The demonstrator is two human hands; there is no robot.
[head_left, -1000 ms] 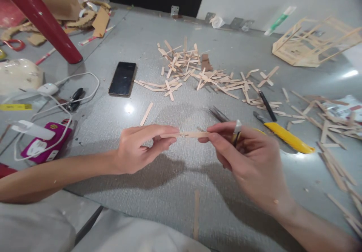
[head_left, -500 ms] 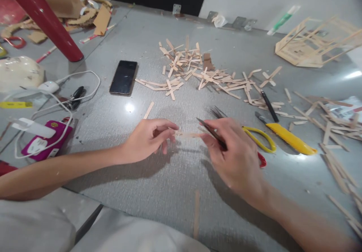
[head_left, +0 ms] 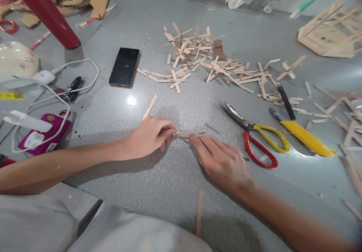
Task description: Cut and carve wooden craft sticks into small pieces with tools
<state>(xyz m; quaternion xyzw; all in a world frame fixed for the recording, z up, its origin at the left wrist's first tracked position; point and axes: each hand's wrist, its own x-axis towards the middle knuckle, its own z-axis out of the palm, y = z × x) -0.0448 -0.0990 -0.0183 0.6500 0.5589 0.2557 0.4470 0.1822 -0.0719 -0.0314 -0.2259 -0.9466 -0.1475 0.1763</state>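
Note:
Between my two hands is a short wooden craft stick [head_left: 183, 135], held low over the grey table. My left hand [head_left: 154, 137] pinches its left end between thumb and fingers. At the other end, the fingers of my right hand [head_left: 219, 158] are closed on it; a thin greyish sliver shows above those fingertips, too small to name. Scissors [head_left: 249, 127] with one yellow and one red handle lie spread beside my right hand. A loose craft stick [head_left: 149, 107] rests just beyond my left hand, and another stick [head_left: 199, 212] lies near the table's front edge.
A heap of craft sticks [head_left: 189, 52] spreads across the back middle. A phone [head_left: 124, 67] lies left of it. A yellow-handled cutter [head_left: 308, 137] is at right, a stick-built frame [head_left: 325, 37] behind. White cable [head_left: 97, 71] and a purple box [head_left: 45, 131] lie left.
My right hand has moved left and closed on the stick; the dark pointed tool it held is no longer visible in it. My left fingers have closed more. The view has shifted slightly.

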